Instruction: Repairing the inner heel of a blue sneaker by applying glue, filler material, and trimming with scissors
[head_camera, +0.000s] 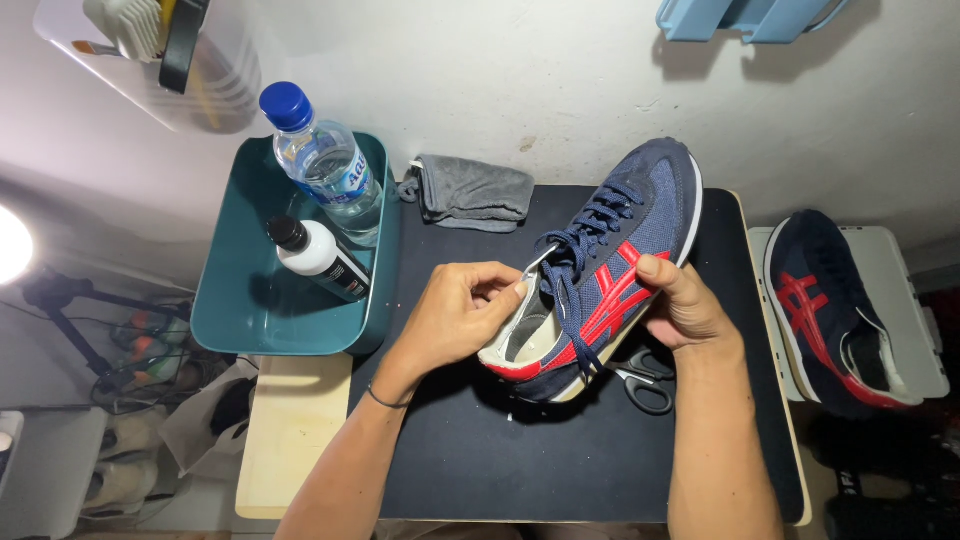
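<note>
The navy sneaker with red stripes sits tilted above the black mat, held between both our hands in the head view, its toe pointing away toward the wall and its heel opening toward us. Our left hand is closed on the heel end, with fingertips pinching what looks like the tip of a navy lace by the collar; our right hand cups the outer side, thumb pressed on the red stripes, so both grips are narrow and holding. We judge the step in hand to be unlacing, and the next move calls for steadying the shoe while drawing the lace free of its eyelets. Scissors lie just under the shoe. A grey cloth rests near the wall, two bottles stand in the teal tray, and the second sneaker lies well apart at the right.
</note>
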